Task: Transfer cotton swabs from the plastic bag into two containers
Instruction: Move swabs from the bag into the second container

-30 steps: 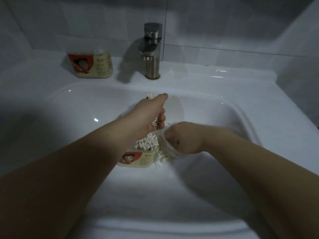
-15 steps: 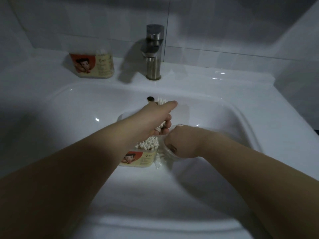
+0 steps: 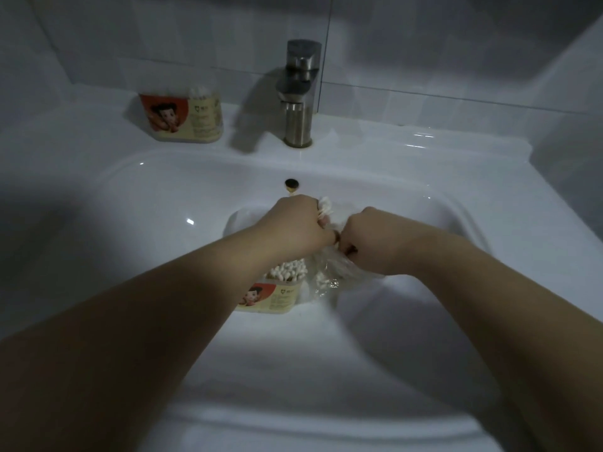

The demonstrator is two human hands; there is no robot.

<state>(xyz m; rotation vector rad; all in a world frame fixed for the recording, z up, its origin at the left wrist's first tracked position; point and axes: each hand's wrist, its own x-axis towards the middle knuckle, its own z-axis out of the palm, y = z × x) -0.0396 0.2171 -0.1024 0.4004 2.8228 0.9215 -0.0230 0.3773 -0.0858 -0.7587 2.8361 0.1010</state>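
Dim white sink basin (image 3: pixel 163 197) under a grey tiled wall (image 3: pixel 424 44). Nearest, inside the basin, open near container (image 3: pixel 277 296) crammed with upright cotton swabs (image 3: pixel 287 270), its 9 o'clock side hidden by the left forearm. Just beside it at 3 o'clock, crumpled plastic bag (image 3: pixel 329 272) with a few swabs inside, pinched at the top by the curled right hand (image 3: pixel 372 236). Just beyond, left hand (image 3: pixel 298 223) clenched round a bunch (image 3: pixel 325 206) of swabs. Farther back, overflow hole (image 3: pixel 291 183), faucet (image 3: pixel 300 93) at 12 o'clock, second container (image 3: pixel 182 115) on the ledge at 11 o'clock.

dim | spotlit centre | dark corners | soft blur | wide-angle bowing
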